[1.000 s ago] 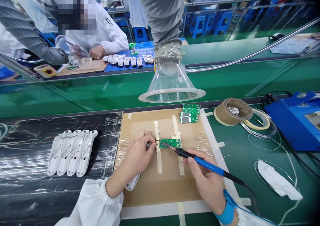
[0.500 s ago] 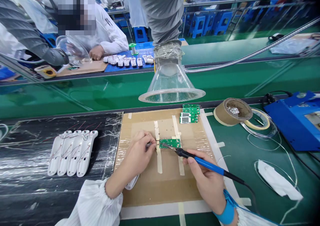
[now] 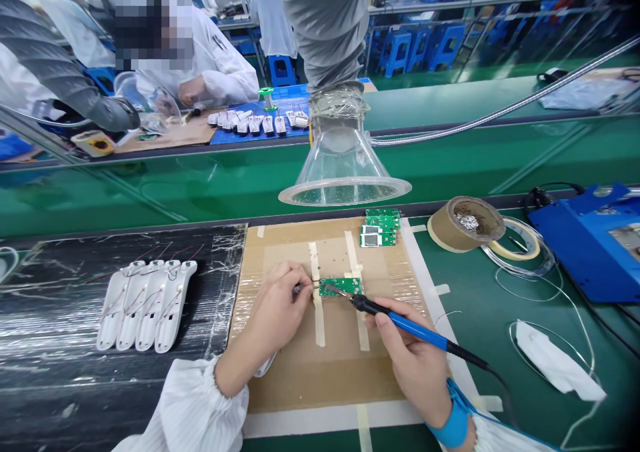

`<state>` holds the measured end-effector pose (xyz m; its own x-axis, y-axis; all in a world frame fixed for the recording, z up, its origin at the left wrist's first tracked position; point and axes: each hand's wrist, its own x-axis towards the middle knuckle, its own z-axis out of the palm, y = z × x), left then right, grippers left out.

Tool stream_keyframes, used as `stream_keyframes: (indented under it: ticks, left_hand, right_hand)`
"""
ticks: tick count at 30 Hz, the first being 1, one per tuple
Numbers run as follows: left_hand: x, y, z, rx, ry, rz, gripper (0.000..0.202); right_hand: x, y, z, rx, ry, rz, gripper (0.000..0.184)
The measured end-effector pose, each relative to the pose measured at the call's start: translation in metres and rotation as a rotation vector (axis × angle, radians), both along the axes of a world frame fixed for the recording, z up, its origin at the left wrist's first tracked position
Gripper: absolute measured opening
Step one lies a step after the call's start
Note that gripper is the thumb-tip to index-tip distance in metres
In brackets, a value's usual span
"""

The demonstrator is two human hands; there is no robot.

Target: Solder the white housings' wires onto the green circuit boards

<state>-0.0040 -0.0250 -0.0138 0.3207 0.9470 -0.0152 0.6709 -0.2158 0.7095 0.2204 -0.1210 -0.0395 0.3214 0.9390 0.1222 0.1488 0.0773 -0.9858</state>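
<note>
My right hand (image 3: 413, 352) is wrapped round the blue-and-black handle of a soldering iron (image 3: 415, 330). The iron's tip rests on or just above the left part of a green circuit board (image 3: 345, 285), which lies on a taped cardboard sheet (image 3: 295, 392). At the board's left end, the fingers of my left hand (image 3: 283, 299) are pinched together. What they hold is too small and covered to make out; a dark bit shows between the fingers. Part of a white plastic shell (image 3: 266, 365) peeks out beneath my left wrist.
Several white shells with thin wires (image 3: 143, 305) lie on the left. More circuit boards (image 3: 379, 229) sit at the back of the cardboard. A clear fume hood (image 3: 345, 172) hangs above. To the right are a cardboard roll (image 3: 463, 222), solder wire (image 3: 543, 265), white tissue (image 3: 555, 359) and a blue device (image 3: 590, 239).
My hands, the soldering iron and the board stay almost in place. Across the bench, the co-worker's hand has risen a little from the work surface.
</note>
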Motion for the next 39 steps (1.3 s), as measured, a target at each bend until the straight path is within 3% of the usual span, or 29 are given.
stream_keyframes:
  ticks: [7, 18, 32, 39]
  left_hand:
    - [0.0009, 0.0021, -0.001, 0.005, -0.003, -0.008, 0.019]
    - [-0.0032, -0.0015, -0.002, 0.082, 0.043, -0.123, 0.02]
    - [-0.0026, -0.0016, -0.003, 0.108, 0.074, -0.109, 0.02]
    - [-0.002, -0.0021, -0.0024, 0.093, 0.063, -0.116, 0.021]
  right_hand:
    - [-0.0004, 0.0006, 0.0008, 0.0, -0.002, 0.007, 0.014]
    - [0.0, -0.0008, -0.0028, 0.021, 0.021, -0.002, 0.013]
    - [0.0016, 0.0004, 0.0011, 0.034, -0.056, 0.035, 0.014]
    - [0.0054, -0.0033, -0.0065, 0.032, -0.082, 0.052, 0.015]
